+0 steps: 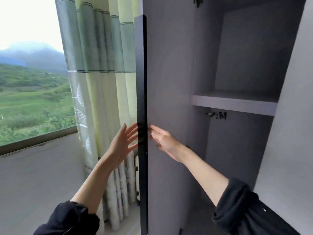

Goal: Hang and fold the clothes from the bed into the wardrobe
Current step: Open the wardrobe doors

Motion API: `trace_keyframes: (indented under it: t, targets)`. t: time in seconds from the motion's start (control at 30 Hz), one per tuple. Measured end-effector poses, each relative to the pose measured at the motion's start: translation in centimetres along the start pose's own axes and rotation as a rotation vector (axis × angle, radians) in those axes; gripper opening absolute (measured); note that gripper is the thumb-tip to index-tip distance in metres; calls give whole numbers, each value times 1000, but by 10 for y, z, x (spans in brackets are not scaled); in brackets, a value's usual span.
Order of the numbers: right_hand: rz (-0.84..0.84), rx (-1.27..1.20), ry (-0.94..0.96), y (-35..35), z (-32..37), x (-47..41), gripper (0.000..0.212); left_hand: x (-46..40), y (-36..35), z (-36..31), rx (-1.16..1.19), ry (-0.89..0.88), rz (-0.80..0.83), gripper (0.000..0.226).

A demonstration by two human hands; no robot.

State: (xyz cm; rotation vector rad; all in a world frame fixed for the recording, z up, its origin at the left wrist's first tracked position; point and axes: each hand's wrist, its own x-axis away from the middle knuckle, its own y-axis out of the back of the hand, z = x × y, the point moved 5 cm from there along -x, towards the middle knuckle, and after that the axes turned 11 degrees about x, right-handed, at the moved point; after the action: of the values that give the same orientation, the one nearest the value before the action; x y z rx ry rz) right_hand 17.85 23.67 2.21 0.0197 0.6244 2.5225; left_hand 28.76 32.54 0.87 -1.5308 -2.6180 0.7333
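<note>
The wardrobe [250, 56] stands open in front of me, grey inside, with one shelf [233, 103] across it at mid height. Its left door [169, 82] is swung out towards me, its dark edge facing the camera. My left hand [123, 143] is on the outer side of that edge, fingers straight and spread. My right hand [162, 141] is on the inner side, fingers stretched towards the edge and touching the door's inner face. Neither hand holds anything. No clothes and no bed are in view.
A green and pale yellow curtain [101, 65] hangs just left of the door, reaching down behind my left arm. A window [30, 73] with green hills outside fills the left. A grey sill or ledge [42, 167] lies below it. A hinge [218, 115] sits under the shelf.
</note>
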Motion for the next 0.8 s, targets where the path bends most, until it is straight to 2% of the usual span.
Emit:
trace_keyframes:
  t: [0.17, 0.3, 0.43, 0.5, 0.6, 0.67, 0.73, 0.8]
  targets:
    - [22, -29, -1, -1, -6, -10, 44, 13, 6, -11, -184, -283, -202, 24]
    - [-122, -25, -32, 36, -37, 4, 40, 10, -29, 10, -295, -275, -92, 22]
    - [-311, 182, -33, 113, -78, 35, 42, -18, -80, 54, -342, -182, 17, 21]
    - [-435, 384, -47, 170, -105, 59, 47, -40, -117, 83, -374, -136, 99, 24]
    - [-695, 958, -105, 262, -131, 96, 52, -71, -183, 120, -406, -80, 213, 27]
    - [-836, 1291, -137, 314, -139, 119, 53, -94, -235, 142, -415, -43, 300, 37]
    - [-879, 1482, -207, 359, -149, 141, 60, -115, -293, 162, -416, 4, 390, 44]
    - [-848, 1561, -295, 390, -163, 153, 71, -132, -341, 174, -420, 20, 452, 49]
